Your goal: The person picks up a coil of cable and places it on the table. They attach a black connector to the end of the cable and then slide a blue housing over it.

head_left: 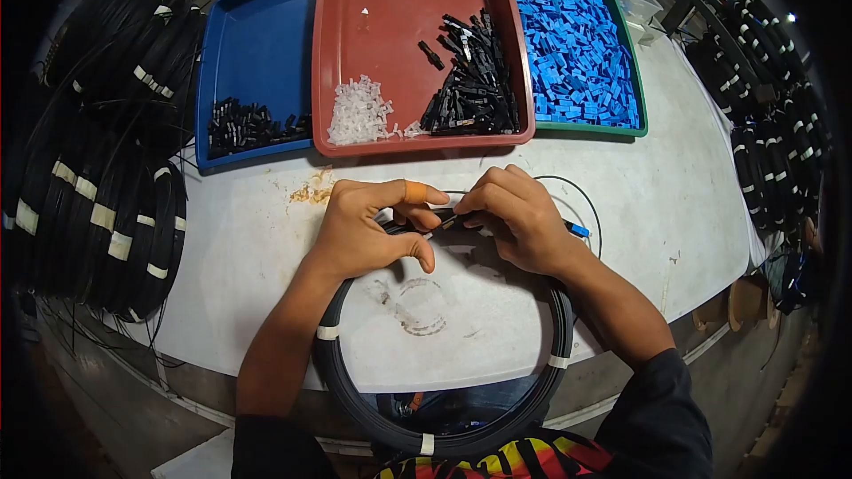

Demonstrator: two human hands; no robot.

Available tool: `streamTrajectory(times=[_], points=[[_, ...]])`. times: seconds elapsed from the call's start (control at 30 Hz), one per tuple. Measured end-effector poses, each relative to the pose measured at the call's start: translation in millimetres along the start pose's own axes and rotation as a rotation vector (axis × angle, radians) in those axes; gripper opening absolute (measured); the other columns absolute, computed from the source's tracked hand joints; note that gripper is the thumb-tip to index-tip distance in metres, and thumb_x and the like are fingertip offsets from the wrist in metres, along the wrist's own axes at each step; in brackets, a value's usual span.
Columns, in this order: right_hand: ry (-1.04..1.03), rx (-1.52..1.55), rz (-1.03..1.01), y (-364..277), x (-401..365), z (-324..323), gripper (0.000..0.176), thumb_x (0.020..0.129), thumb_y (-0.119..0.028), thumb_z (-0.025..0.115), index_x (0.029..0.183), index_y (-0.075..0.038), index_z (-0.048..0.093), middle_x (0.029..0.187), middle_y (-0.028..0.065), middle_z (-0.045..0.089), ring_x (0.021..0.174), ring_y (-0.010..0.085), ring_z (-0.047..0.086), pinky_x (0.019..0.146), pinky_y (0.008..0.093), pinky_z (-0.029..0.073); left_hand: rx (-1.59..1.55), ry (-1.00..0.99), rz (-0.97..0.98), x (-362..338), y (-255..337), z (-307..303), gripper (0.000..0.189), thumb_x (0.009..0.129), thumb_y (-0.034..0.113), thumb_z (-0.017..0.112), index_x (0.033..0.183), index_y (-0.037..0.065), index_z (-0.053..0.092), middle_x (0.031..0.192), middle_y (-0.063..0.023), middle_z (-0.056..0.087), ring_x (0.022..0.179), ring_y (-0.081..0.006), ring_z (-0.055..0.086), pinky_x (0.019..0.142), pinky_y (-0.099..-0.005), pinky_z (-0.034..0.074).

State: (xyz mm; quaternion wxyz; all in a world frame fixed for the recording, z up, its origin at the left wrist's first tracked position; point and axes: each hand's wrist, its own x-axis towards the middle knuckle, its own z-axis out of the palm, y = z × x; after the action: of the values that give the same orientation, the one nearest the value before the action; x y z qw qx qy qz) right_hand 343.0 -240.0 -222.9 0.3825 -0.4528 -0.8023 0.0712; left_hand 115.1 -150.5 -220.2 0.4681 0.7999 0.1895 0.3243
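Observation:
A coil of black cable (pixel 561 319), bound with white tape, lies over the table's front edge and reaches toward my body. At its far side, my right hand (pixel 522 220) is closed, thumb and fingertips pinching a thin black cable piece (pixel 449 219). Across from it, my left hand (pixel 377 223) has its thumb spread away from the fingers, which rest close to the same piece; an orange band (pixel 414 192) wraps the index finger. A blue connector (pixel 577 229) on a cable end sticks out beside my right wrist.
Beyond the hands stand a blue tray (pixel 257 31) with black parts, a red tray (pixel 399 0) with clear pieces and black parts, and a green tray (pixel 626 44) full of blue connectors. Taped black cable coils (pixel 106 213) hang left, more coils (pixel 768 151) right. The tabletop (pixel 666 204) is white.

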Motion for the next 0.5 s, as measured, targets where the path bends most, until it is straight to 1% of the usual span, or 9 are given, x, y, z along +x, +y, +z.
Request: streamTrajectory(times=[0.1, 0.2, 0.27, 0.3, 0.37, 0.4, 0.47, 0.5], points=[[0.035, 0.067, -0.015, 2.6, -1.0, 4.2, 0.025, 0.075, 0.001, 0.074, 0.096, -0.009, 0.065, 0.087, 0.0060, 0.058, 0.074, 0.0295, 0.056, 0.069, 0.0400, 0.043, 0.023, -0.012, -0.017, -0.5, 2.2, -0.7, 0.056, 0.052, -0.005, 0.095, 0.105, -0.002, 0.076, 0.087, -0.0090, 0.078, 0.080, -0.0123, 0.074, 0.072, -0.0242, 0.060], [0.013, 0.081, -0.032, 1.5, -0.3, 4.0, 0.024, 0.076, 0.000, 0.075, 0.096, -0.008, 0.064, 0.085, 0.0075, 0.056, 0.075, 0.0297, 0.057, 0.069, 0.0408, 0.043, 0.041, -0.012, 0.010, -0.6, 6.2, 0.1, 0.055, 0.053, -0.004, 0.096, 0.105, -0.002, 0.077, 0.083, -0.0093, 0.077, 0.078, -0.0130, 0.075, 0.071, -0.0237, 0.060], [0.003, 0.097, -0.040, 0.3, 1.4, 3.4, 0.024, 0.075, 0.001, 0.075, 0.095, -0.007, 0.064, 0.085, 0.0085, 0.055, 0.075, 0.0302, 0.057, 0.068, 0.0413, 0.044, 0.062, 0.005, 0.037, -2.1, 7.6, 1.9, 0.046, 0.061, -0.004, 0.090, 0.105, -0.002, 0.077, 0.082, -0.0093, 0.078, 0.078, -0.0134, 0.077, 0.068, -0.0238, 0.060], [-0.007, 0.114, -0.046, -0.2, 1.8, 2.8, 0.024, 0.075, 0.001, 0.075, 0.095, -0.006, 0.063, 0.084, 0.0095, 0.055, 0.076, 0.0306, 0.057, 0.067, 0.0418, 0.045, 0.060, 0.004, 0.037, -2.0, 8.1, 1.7, 0.046, 0.061, -0.004, 0.090, 0.105, -0.002, 0.077, 0.082, -0.0093, 0.078, 0.078, -0.0134, 0.077, 0.068, -0.0238, 0.060], [-0.015, 0.125, -0.046, -0.1, 2.1, 2.1, 0.025, 0.075, 0.002, 0.075, 0.095, -0.004, 0.063, 0.085, 0.0102, 0.054, 0.076, 0.0313, 0.057, 0.066, 0.0421, 0.045, 0.084, -0.001, 0.023, -2.9, 8.5, 1.0, 0.041, 0.066, -0.008, 0.084, 0.105, -0.003, 0.076, 0.083, -0.0096, 0.078, 0.078, -0.0158, 0.078, 0.065, -0.0231, 0.060], [-0.022, 0.137, -0.049, 0.2, 2.6, 2.2, 0.026, 0.074, 0.003, 0.075, 0.095, -0.003, 0.062, 0.085, 0.0108, 0.054, 0.076, 0.0320, 0.058, 0.065, 0.0424, 0.046, 0.084, -0.001, 0.022, -3.2, 8.0, 1.2, 0.041, 0.066, -0.008, 0.084, 0.105, -0.003, 0.076, 0.083, -0.0096, 0.078, 0.078, -0.0158, 0.078, 0.065, -0.0231, 0.060], [-0.026, 0.147, -0.045, 0.3, 3.0, 2.6, 0.026, 0.074, 0.004, 0.075, 0.096, -0.003, 0.062, 0.085, 0.0112, 0.054, 0.075, 0.0323, 0.058, 0.065, 0.0424, 0.047, 0.070, 0.008, 0.063, -3.2, 6.6, 2.1, 0.038, 0.069, -0.011, 0.079, 0.106, -0.004, 0.076, 0.081, -0.0095, 0.078, 0.076, -0.0162, 0.078, 0.064, -0.0218, 0.059], [-0.030, 0.157, -0.042, 0.0, 2.9, 2.8, 0.027, 0.074, 0.005, 0.074, 0.096, -0.002, 0.062, 0.085, 0.0115, 0.054, 0.075, 0.0326, 0.058, 0.065, 0.0423, 0.047, 0.070, 0.008, 0.062, -3.4, 5.7, 2.8, 0.038, 0.069, -0.011, 0.079, 0.106, -0.004, 0.076, 0.081, -0.0095, 0.078, 0.076, -0.0162, 0.078, 0.064, -0.0218, 0.059]])
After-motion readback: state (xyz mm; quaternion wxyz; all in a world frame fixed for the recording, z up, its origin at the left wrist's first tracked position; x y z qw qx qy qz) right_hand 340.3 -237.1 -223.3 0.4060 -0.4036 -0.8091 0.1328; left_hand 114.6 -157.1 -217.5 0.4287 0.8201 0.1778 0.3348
